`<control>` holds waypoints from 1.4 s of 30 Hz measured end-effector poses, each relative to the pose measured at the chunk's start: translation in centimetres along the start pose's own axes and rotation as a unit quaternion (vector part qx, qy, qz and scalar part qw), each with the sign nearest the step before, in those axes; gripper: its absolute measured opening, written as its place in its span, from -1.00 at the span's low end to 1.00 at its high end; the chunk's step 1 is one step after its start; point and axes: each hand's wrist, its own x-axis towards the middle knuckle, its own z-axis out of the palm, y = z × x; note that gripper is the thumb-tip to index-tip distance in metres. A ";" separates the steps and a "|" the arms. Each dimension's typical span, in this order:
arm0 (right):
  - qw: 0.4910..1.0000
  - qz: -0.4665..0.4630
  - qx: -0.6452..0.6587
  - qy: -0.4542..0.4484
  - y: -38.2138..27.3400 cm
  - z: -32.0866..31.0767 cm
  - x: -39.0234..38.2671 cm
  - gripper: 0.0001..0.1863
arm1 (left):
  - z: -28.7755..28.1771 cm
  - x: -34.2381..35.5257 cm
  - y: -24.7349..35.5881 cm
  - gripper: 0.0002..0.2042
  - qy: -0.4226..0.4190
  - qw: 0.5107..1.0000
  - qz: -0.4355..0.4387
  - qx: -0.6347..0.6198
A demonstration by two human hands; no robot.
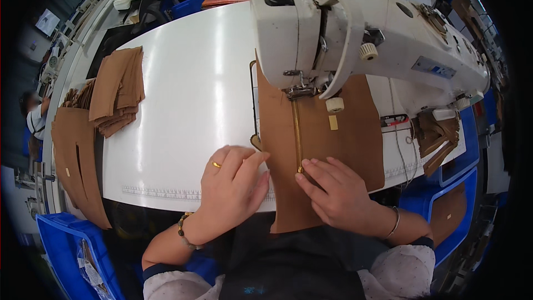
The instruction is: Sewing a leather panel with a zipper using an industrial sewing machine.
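Observation:
A brown fabric panel (350,144) with a long gold zipper (295,128) and a small pale patch (333,122) lies under the needle area of a white sewing machine (288,44). My right hand (338,191) rests on the panel, fingers spread, fingertips touching the zipper pull at the zipper's lower end. My left hand (230,180), with a gold ring, is beside the panel's left edge, fingers curled closed; whatever they might hold is hidden.
Brown cut pieces (114,89) are stacked on the white table (177,105) at left, more (436,133) at right. Blue bins (58,230) flank me, one holding brown fabric (447,211). A red-and-black tool (394,119) lies right of the panel. Another person (36,114) sits at far left.

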 end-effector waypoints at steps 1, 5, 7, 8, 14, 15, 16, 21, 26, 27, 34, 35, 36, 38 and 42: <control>1.000 0.002 0.001 0.004 0.0 0.0 0.0 -0.54 | 0.0 1.0 0.1 -0.56 0.046 0.999 0.002 0.019; 0.999 -0.012 0.014 0.026 0.5 0.1 0.2 -0.58 | 1.7 1.8 -0.2 -0.48 -0.108 0.986 -0.028 -0.125; 0.999 -0.012 0.023 0.033 1.1 0.2 0.2 -0.61 | 1.2 2.2 -0.7 -0.50 -0.139 0.982 -0.025 -0.125; 0.998 -0.019 0.033 0.041 1.6 0.6 0.2 -0.64 | 1.0 2.4 -0.9 -0.51 -0.167 0.978 -0.025 -0.124; 0.995 -0.033 0.090 -0.019 3.8 0.4 1.4 -0.62 | 2.3 2.3 -0.5 -0.46 -0.106 0.990 -0.003 -0.087; 0.990 -0.005 0.114 -0.084 3.8 0.0 1.7 -0.55 | 2.3 2.3 -0.4 -0.42 -0.099 0.992 -0.005 -0.076; 0.990 -0.003 0.113 -0.083 3.9 -0.1 2.2 -0.55 | 2.3 2.2 -0.5 -0.42 -0.099 0.992 -0.003 -0.076; 0.999 0.028 -0.015 0.019 4.8 0.7 3.0 -0.07 | 2.7 2.2 -0.6 -0.27 -0.110 0.989 -0.001 -0.103; 1.000 0.008 -0.016 0.002 4.9 0.1 3.4 -0.06 | 2.8 2.0 -0.7 -0.25 -0.091 0.989 -0.006 -0.115; 1.000 0.004 -0.020 0.002 4.9 0.1 3.4 -0.07 | 2.8 2.0 -0.6 -0.25 -0.086 0.989 -0.014 -0.123; 0.999 -0.002 -0.041 0.004 4.9 0.0 3.4 -0.08 | 2.9 2.5 -1.0 -0.33 -0.097 0.994 0.014 -0.050; 0.999 -0.003 -0.043 0.002 4.9 0.0 3.5 -0.08 | 2.6 2.8 -1.1 -0.31 -0.108 0.993 0.017 -0.040; 0.999 -0.005 -0.045 -0.001 4.9 0.0 3.5 -0.08 | 2.5 2.9 -1.2 -0.29 -0.118 0.992 0.020 -0.029; 0.999 -0.006 -0.045 -0.001 5.0 0.1 3.4 -0.07 | 2.3 3.2 -1.4 -0.29 -0.113 0.993 0.027 -0.023; 0.999 -0.002 -0.047 -0.007 4.9 -0.1 3.4 -0.07 | 2.6 3.1 -1.7 -0.26 -0.104 0.992 0.033 -0.061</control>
